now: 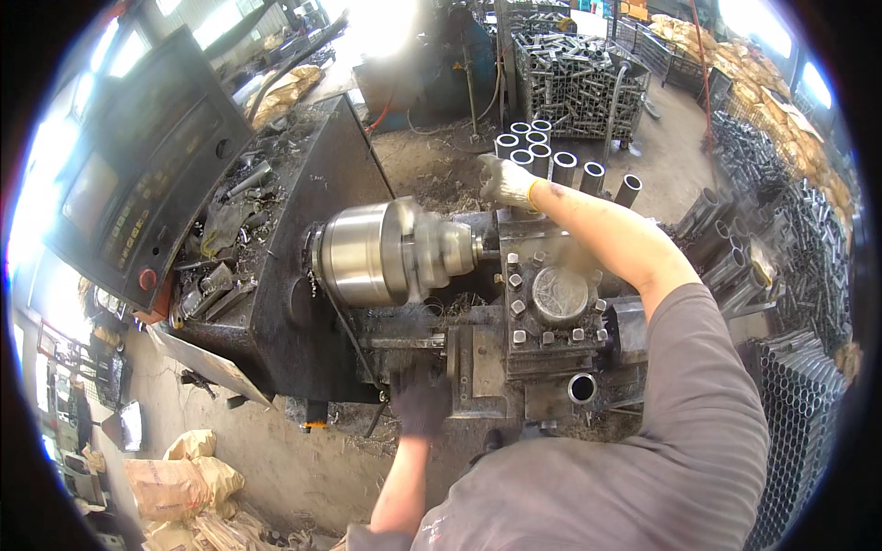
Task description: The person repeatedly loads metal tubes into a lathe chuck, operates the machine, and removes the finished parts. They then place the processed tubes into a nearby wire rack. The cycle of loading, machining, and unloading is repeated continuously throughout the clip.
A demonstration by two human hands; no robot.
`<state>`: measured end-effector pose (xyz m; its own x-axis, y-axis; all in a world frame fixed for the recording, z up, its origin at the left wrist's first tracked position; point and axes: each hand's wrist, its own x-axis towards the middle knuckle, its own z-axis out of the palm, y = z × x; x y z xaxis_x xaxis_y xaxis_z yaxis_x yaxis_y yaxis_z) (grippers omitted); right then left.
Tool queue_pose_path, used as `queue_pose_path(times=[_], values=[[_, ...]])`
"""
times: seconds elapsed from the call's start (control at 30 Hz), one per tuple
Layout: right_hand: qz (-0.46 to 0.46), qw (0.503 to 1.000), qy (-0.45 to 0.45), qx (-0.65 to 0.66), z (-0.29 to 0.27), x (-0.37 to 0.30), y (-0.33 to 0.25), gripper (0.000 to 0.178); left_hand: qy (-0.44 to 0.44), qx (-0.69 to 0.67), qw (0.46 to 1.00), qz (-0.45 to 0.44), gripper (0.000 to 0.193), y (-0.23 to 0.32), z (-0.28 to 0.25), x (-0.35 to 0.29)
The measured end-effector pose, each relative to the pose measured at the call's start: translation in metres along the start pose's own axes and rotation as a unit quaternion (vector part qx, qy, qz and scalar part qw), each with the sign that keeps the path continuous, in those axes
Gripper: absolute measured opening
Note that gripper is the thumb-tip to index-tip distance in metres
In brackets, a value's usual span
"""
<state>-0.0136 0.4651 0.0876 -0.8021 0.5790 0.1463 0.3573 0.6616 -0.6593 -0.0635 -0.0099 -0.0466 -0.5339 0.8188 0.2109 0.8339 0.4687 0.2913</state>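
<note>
Up at the far side, right hand (507, 182): white fabric glove, fingers bent and pointing left; whether they close on anything cannot be told.
Down at the near side, left hand (421, 401): dark glove, smeared by motion blur, over the machine's front edge; grip cannot be told.
Upright tubes (564, 169): just behind and to the right of the white glove, long axes vertical; the right hand is clearly the nearer. Dark walls, bright ring-shaped rims.
Chuck (360, 254): left of the right hand and closer to the body, between the two hands in depth; its axis runs left to right. Smooth, polished steel drum.
Stepped piece (452, 248): at the chuck's right end, in line with it, silvery and blurred.
Tool post (551, 361): under the right forearm; a blocky, greasy body with square-headed bolts (519, 337) around a scuffed round cap (559, 294).
Lone tube (582, 388): before the tool post, thick-walled, its ring end facing up.
Headstock (271, 312): left of the chuck, black, oily sheet metal.
Wire crate (579, 83): farther back, heaped with short grey metal tubes.
</note>
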Motion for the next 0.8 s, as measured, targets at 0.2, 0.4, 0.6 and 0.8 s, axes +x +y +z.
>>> queue_pose_path(times=[0.2,0.4,0.6,0.8], values=[[-0.023,0.986,0.044,0.161,-0.030,0.002,-0.075,0.077,-0.032,-0.206,0.963,0.171,0.054,0.065,0.014,0.127],[-0.005,0.824,-0.441,-0.356,-0.001,0.010,-0.047,0.025,-0.071,-0.249,0.962,0.089,0.035,0.077,-0.029,0.069],[-0.286,0.777,-0.450,-0.335,-0.035,-0.027,-0.025,0.025,-0.033,-0.257,0.965,0.032,0.026,0.055,-0.059,0.032],[0.104,0.919,-0.381,-0.016,-0.031,-0.041,-0.030,0.058,0.013,-0.287,0.954,0.085,0.027,0.070,-0.066,0.060]])
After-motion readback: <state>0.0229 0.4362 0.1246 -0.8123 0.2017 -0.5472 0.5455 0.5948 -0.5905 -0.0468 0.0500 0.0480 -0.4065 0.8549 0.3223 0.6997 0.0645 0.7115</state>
